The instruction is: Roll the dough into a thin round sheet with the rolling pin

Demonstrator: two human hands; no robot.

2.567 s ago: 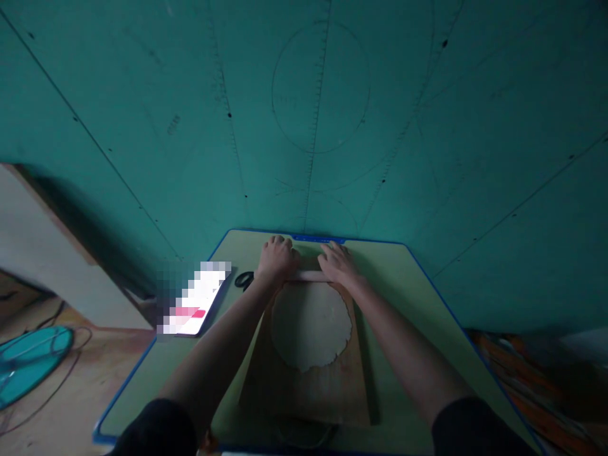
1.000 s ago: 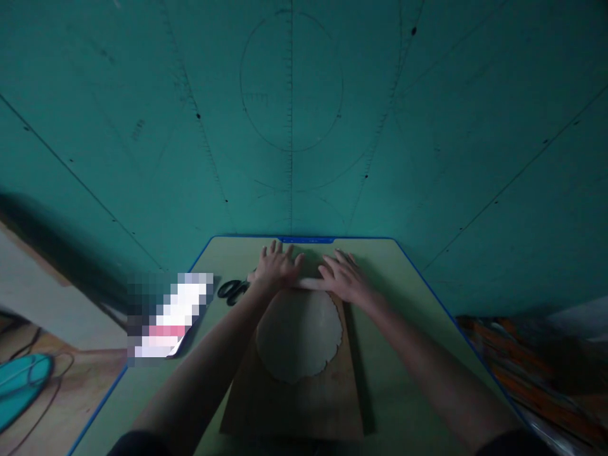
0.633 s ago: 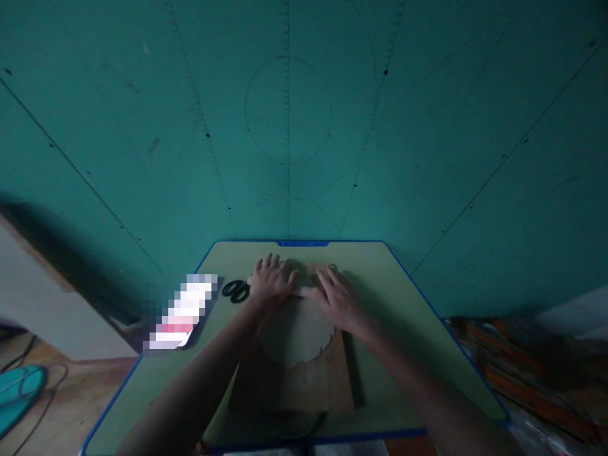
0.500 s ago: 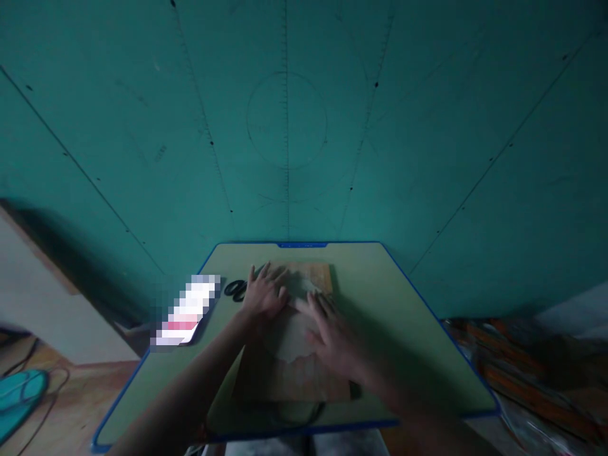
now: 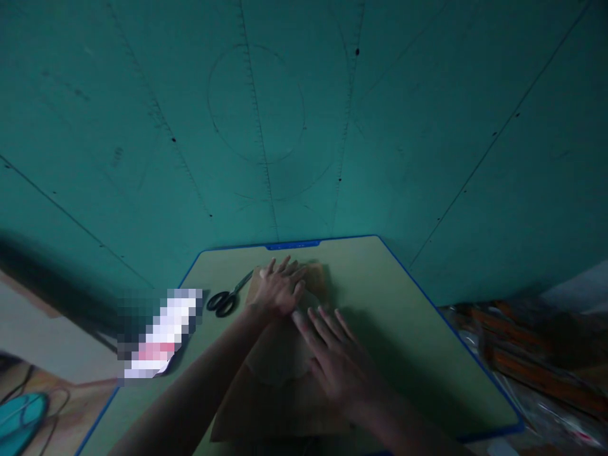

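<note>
A pale, thin, rounded sheet (image 5: 278,361) lies flat on a brown board (image 5: 266,411); its material is hard to make out in the dim light. My left hand (image 5: 279,288) is open, palm down, with fingers spread over the far part of the sheet and board. Nearer to me, my right hand (image 5: 335,358) lies open over the right side of the sheet, its fingers stretched forward. Both hands cover parts of the sheet. Black-handled scissors (image 5: 224,303) rest left of the board, their blades pointing toward its far left corner.
The board lies on a pale green table (image 5: 380,297) with a blue rim, against a green wall (image 5: 304,177). A phone-like bright screen (image 5: 164,332), pixelated, is at the table's left edge. Plastic-wrapped orange items (image 5: 527,348) are on the floor at right.
My right hand has moved back toward me and its fingers have straightened. My left hand stays near the board's far left, uncovering more of the scissors. The camera view has tilted.
</note>
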